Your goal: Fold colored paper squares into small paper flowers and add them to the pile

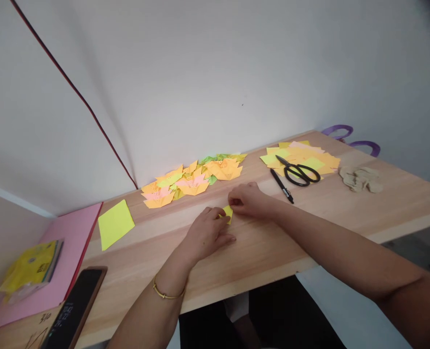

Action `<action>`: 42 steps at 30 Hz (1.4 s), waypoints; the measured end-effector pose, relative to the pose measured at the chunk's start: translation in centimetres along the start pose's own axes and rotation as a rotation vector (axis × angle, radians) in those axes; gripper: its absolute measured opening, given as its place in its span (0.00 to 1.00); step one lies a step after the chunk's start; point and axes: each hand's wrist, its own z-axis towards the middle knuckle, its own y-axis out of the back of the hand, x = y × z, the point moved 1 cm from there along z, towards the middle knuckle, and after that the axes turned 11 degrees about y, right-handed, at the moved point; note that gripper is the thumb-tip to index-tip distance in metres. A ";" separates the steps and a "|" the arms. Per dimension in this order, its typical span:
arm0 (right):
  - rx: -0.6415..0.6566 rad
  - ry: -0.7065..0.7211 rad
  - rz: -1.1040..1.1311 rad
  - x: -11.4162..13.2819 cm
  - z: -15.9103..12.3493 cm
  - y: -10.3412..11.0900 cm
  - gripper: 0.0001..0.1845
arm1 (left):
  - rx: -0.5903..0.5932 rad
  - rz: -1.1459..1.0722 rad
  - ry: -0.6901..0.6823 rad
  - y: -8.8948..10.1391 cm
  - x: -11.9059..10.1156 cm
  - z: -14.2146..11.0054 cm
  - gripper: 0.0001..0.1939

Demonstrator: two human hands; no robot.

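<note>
A small folded piece of yellow paper (229, 213) lies on the wooden table between my hands. My left hand (209, 232) rests at its left side, fingertips on the paper and thumb apart on the wood. At the paper's right edge, my right hand (249, 199) is closed with finger and thumb pinching it. Part of the paper is hidden under the fingers. Behind the hands, along the wall, lies a row of folded paper pieces (193, 184) in orange, yellow, pink and green, with small dots drawn on some.
Black-handled scissors (300, 173) lie on a pile of coloured paper (324, 157), beside a black pen (282, 185). A crumpled beige cloth (360, 179) is at the right. At the left are yellow sheets (116, 224), a phone (74, 308) and a yellow packet (33, 266) on pink board (82, 220).
</note>
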 end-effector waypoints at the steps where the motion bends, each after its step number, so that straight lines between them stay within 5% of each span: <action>1: -0.003 0.002 -0.014 -0.1 0.0 0.0 0.05 | 0.006 -0.010 0.000 0.0 0.0 0.0 0.17; 14: -0.002 -0.006 -0.108 0.6 -0.6 -0.2 0.17 | 0.009 -0.051 0.005 0.4 -0.3 -0.1 0.11; 23: -0.092 -0.153 -0.072 -1.7 0.1 0.5 0.06 | 0.031 -0.012 -0.024 0.6 -0.6 -0.5 0.09; 30: -0.035 0.026 0.014 -0.8 0.1 -0.3 0.10 | 0.040 -0.035 -0.020 0.5 -0.5 -0.5 0.09; 35: -0.201 -0.214 -0.079 -2.1 0.2 0.6 0.06 | 0.029 -0.028 -0.019 0.4 -0.4 -0.5 0.09; 40: -0.037 0.039 0.058 -0.6 0.0 -0.1 0.10 | 0.023 -0.075 -0.051 0.4 -0.3 -0.5 0.10; 42: -0.042 0.001 0.027 -0.7 0.1 -0.1 0.09 | 0.025 -0.089 -0.059 0.4 -0.2 -0.5 0.10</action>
